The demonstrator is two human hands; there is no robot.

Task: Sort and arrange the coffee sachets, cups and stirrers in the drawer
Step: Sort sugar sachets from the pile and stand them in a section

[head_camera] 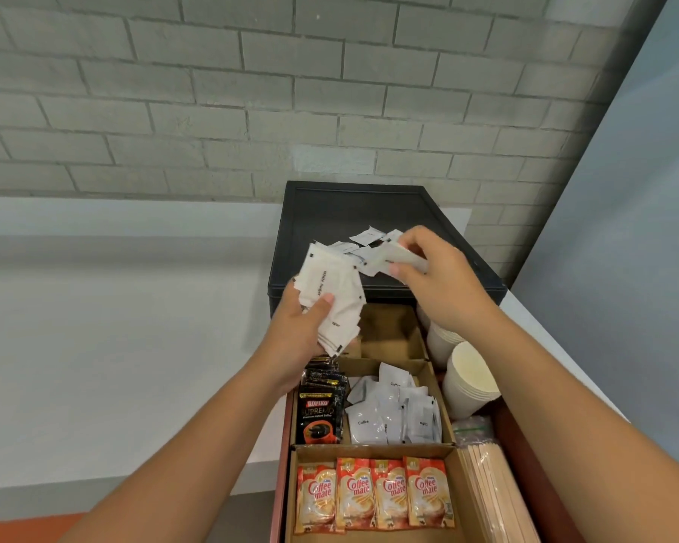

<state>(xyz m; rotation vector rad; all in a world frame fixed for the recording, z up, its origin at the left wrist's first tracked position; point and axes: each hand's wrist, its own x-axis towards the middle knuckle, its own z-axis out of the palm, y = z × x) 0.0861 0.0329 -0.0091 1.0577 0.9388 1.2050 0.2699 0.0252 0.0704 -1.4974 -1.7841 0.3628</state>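
The white sugar sachets (330, 295) are the thing in hand: a fanned stack of them sits in the left hand (302, 331), thumb pressed across the top face and fingers closed beneath, held above the open drawer (373, 448). The right hand (428, 268) is pinched shut on a few more white sachets (392, 258), lifted just over the loose ones (365, 239) lying on the black cabinet top (353, 209).

These paper packets look light, thin and limp, and probably slide over one another easily, so a stack is best squeezed flat across its broad faces near the middle; a loose grip at one edge would likely let some slip out.

Below, the cardboard dividers hold Kopiko sachets (319, 415), white coffee packets (392, 409) and a row of Coffee mate sachets (373, 493). The rear compartment (389, 333) looks empty. Paper cups (471, 382) lie stacked on the right, with wooden stirrers (494, 495) in front of them.
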